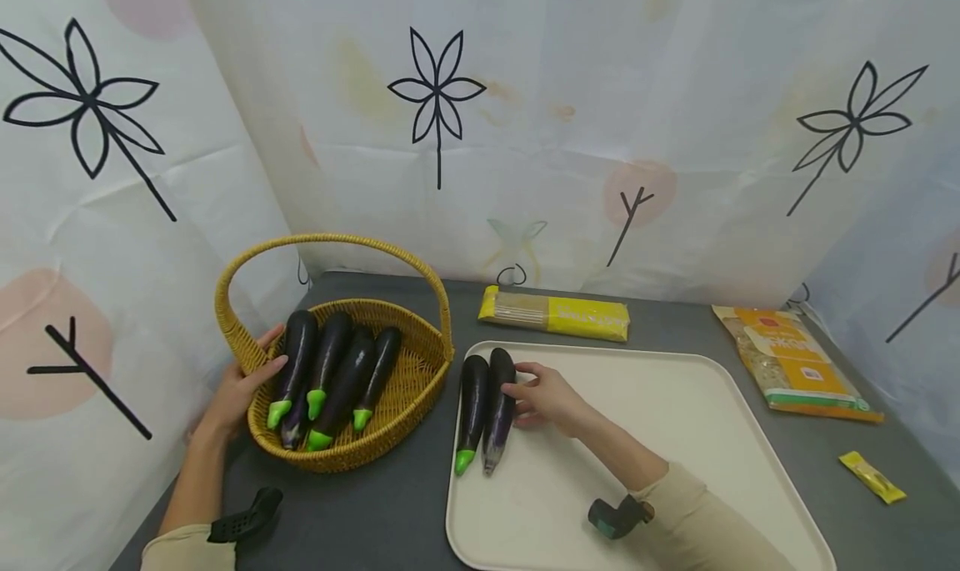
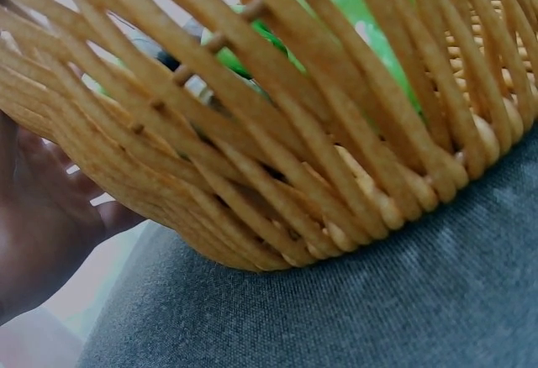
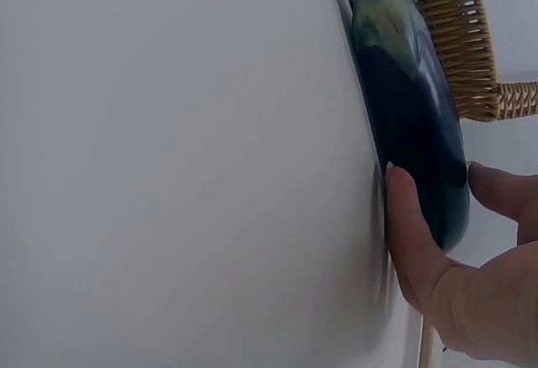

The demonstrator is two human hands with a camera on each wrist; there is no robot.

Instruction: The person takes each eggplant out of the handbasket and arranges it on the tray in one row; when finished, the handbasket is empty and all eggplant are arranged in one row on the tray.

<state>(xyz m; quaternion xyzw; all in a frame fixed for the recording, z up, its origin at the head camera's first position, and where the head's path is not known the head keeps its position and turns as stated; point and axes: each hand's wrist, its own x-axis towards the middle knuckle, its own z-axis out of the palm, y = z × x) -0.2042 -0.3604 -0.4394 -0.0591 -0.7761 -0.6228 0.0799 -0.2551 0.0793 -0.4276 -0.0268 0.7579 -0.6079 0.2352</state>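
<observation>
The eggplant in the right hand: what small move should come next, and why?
Probably the right hand should gently let go of the held eggplant: it appears to rest on the tray, alongside another eggplant, so it likely needs no more support.

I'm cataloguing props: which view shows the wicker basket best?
The head view: the wicker basket fits entirely in frame, handle included. The left wrist view gives a cropped close-up of its weave; the right wrist view, just a section at upper right.
</observation>
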